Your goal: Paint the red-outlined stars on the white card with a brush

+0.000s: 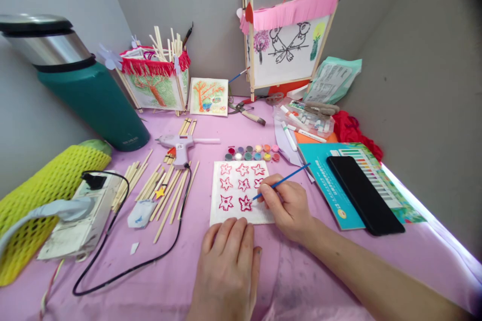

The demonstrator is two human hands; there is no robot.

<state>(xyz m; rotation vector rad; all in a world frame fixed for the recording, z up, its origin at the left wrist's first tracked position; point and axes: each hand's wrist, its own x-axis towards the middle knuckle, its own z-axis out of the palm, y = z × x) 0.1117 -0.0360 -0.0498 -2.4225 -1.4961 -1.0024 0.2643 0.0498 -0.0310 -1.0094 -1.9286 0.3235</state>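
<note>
My right hand (288,205) pinches a thin blue paintbrush (284,179), its tip pointing down at a white square sheet (218,216). Red star outlines in rows cover the sheet; the brush tip is close to the right side of the bottom middle star (245,203). Whether the tip touches the sheet I cannot tell. My left hand (229,261) lies flat, fingertips on the sheet's near edge, holding nothing. Just beyond the sheet stand small paint pots (249,156) of several colours in two rows.
Left of the sheet lie wooden sticks (163,200), a glue gun (181,148) with a black cord, and a power strip (81,225). A teal bottle (94,95) stands far left. To the right, a black phone (363,193) rests on a blue booklet (324,180). Paper lanterns (289,55) stand behind.
</note>
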